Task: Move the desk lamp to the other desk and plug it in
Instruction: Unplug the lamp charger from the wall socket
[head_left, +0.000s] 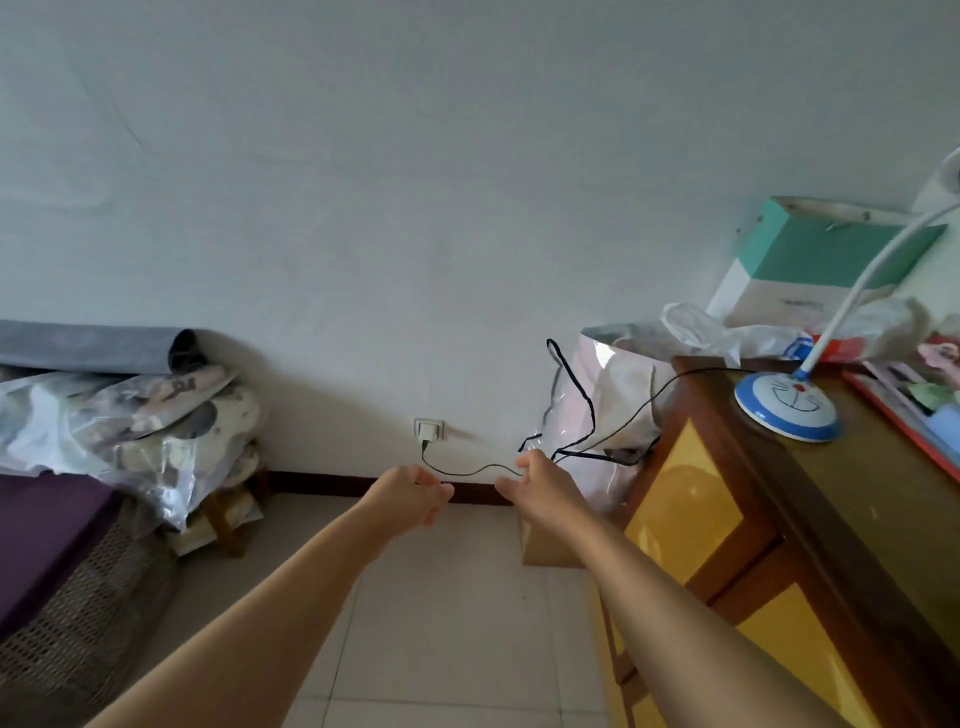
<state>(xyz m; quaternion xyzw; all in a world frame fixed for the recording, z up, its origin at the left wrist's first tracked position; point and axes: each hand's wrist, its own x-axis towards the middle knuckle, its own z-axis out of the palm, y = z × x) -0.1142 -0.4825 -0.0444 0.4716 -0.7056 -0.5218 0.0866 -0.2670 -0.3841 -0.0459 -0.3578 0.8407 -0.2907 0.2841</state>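
Both grips (415, 491) (537, 480) pinching cord (480, 470)

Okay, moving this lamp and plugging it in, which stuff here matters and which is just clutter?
Job: desk lamp, its black cord, white plug adapter in the wall socket, yellow desk.
Clutter: teal box, plastic bags, grey roll, bagged bedding.

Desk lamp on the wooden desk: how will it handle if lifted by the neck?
The desk lamp probably lifts easily; its wide round base looks light. The thin curved neck looks bendable, so it may sag or sway. Its black cord is slack and floppy and runs toward the wall adapter, so it may snag.
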